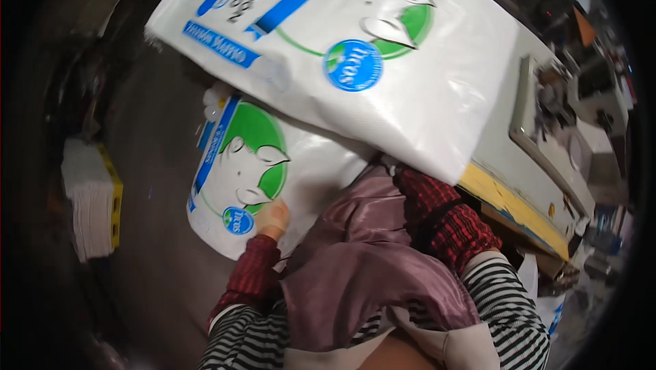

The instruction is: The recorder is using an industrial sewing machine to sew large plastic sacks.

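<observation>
A large white woven sack [437, 90] with a green circle, an animal drawing and blue labels spans the upper middle, partly over a grey table. Below its near edge is another white sack [318, 151] with the same print, its upper part covered by the first. My left hand [272, 218] is closed at the front of this lower sack, gripping its material. My right hand [391, 163] is at the large sack's near edge, mostly hidden under it, so its fingers do not show clearly. A mauve satin apron [369, 254] hangs between my arms.
To the right, a grey table [502, 144] has a worn yellow edge [516, 209] and a pale raised frame [525, 103]. Mixed clutter fills the far right. On the left, a white stack with a yellow side [89, 199] stands on the dark floor [150, 233].
</observation>
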{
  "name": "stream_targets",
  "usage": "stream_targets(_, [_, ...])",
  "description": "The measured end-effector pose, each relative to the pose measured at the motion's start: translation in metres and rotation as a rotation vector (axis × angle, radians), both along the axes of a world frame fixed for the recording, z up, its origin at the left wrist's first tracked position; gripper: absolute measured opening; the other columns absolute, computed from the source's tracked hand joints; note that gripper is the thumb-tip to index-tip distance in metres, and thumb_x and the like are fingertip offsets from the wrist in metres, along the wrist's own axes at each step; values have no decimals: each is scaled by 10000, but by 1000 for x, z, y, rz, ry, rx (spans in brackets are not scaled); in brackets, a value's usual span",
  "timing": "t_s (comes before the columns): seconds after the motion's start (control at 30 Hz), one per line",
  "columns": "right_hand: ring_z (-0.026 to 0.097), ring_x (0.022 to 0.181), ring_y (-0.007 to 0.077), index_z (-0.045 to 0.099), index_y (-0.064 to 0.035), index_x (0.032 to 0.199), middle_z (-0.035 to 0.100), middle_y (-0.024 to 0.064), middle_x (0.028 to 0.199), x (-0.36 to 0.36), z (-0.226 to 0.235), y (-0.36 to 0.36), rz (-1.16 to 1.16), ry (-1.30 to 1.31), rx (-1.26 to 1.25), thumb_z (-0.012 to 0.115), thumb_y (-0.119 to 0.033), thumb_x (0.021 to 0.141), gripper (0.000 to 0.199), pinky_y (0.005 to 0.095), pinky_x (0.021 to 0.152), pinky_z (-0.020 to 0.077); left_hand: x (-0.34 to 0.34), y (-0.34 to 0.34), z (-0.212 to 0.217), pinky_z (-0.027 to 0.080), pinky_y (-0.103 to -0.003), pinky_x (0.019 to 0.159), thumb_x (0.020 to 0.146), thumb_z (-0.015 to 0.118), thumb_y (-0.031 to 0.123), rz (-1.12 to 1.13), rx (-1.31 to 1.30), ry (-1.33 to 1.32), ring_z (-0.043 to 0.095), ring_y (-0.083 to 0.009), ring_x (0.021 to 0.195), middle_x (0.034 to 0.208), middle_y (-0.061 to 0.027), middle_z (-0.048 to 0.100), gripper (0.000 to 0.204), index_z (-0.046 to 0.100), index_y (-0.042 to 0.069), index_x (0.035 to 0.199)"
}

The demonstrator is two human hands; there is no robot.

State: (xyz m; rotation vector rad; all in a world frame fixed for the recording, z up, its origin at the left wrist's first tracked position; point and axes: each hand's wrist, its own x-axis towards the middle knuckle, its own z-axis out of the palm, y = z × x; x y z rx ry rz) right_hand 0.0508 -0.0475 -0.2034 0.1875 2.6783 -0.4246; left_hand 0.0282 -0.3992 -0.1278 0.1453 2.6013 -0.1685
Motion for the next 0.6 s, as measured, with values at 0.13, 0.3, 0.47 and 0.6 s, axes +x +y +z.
stream_targets(0.13, [596, 919, 321, 617, -84, 1006, 609, 192, 989, 46, 37, 6, -86, 98, -172, 540, -258, 723, 341, 387, 794, 464, -40, 128, 107, 472, -360, 648, 753, 580, 128, -55, 1174, 465, 581, -283, 696, 744, -125, 587, 243, 585, 34, 976])
stream_targets(0.3, [594, 922, 320, 610, -86, 1018, 607, 191, 994, 115, 86, -3, -125, 170, -354, 539, -265, 720, 355, 385, 797, 462, -14, 312, 149, 473, -383, 724, 635, 664, 143, -809, 1169, 525, 575, -325, 827, 947, -178, 583, 452, 536, -20, 1036])
stream_targets(0.47, [580, 938, 311, 538, -131, 1113, 597, 172, 1023, 160, 183, 23, 2, -340, -417, 538, -330, 688, 469, 373, 823, 443, 7, 406, 105, 443, -371, 745, 606, 731, 204, -818, 871, 582, 522, -310, 853, 989, -166, 546, 550, 485, 8, 1058])
stream_targets(0.6, [537, 1030, 277, 497, -252, 1195, 558, 139, 1105, 190, 234, 72, -228, -106, -861, 575, -270, 685, 517, 349, 879, 395, -31, 400, 71, 429, -306, 571, 747, 639, 164, -494, 1172, 499, 526, -195, 604, 654, -75, 565, 141, 594, 31, 762])
